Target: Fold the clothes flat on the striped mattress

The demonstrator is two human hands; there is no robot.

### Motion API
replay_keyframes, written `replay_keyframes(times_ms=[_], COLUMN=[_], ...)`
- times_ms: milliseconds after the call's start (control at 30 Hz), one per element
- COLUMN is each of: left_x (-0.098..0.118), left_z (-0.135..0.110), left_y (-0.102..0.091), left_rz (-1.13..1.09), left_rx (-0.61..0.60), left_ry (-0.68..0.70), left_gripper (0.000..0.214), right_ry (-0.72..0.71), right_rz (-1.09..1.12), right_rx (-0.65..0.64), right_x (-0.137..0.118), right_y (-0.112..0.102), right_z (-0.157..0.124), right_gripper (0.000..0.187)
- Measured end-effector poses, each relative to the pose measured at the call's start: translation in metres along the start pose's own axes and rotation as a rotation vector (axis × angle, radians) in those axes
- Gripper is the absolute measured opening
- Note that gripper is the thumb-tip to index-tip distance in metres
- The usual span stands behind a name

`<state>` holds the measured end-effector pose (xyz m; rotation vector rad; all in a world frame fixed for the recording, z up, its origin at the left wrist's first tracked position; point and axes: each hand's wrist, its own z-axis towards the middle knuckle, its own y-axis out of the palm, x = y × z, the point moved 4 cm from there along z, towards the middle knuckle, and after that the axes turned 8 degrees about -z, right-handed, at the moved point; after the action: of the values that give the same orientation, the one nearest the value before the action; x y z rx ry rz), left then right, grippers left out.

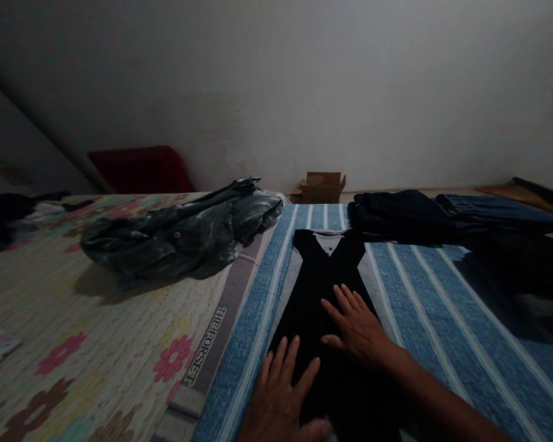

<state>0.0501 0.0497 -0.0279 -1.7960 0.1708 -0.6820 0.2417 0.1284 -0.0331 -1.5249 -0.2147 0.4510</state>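
Observation:
A black top with light grey side panels and a V-neck (322, 282) lies flat on a blue striped cloth (435, 307), its neckline pointing away from me. My left hand (279, 393) rests at its left edge near the bottom of the view, fingers spread. Further up on the right side of the garment lies my right hand (354, 322), palm down with the fingers apart. Neither hand grips anything. The lower end of the top runs out of view beneath my arms and is very dark.
A crumpled dark grey denim garment (184, 233) lies to the left on a floral mat (120, 331). Folded dark jeans (400, 212) and more blue jeans (502, 215) lie at the back right. Behind are a cardboard box (322, 189) and a red item (141, 169) against the wall.

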Motion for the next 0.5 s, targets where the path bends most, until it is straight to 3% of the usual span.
replay_keyframes(times_ms=[200,400,500], left_x=[0.004,0.003,0.002], left_z=[0.002,0.003,0.003], left_y=[-0.006,-0.014,-0.01], left_rz=[-0.024,-0.119,-0.104], left_rx=[-0.053,0.036,0.03], left_ry=[-0.01,-0.095,-0.113], left_gripper=[0.08,0.05,0.061], right_ry=[-0.003,0.002,-0.004], right_rz=[0.008,0.001,-0.003], right_rx=[0.034,0.055,0.063], right_x=[0.0,0.001,0.002], right_y=[0.004,0.005,0.007], right_z=[-0.002,-0.002,-0.002], right_gripper=[0.074,0.074,0.075])
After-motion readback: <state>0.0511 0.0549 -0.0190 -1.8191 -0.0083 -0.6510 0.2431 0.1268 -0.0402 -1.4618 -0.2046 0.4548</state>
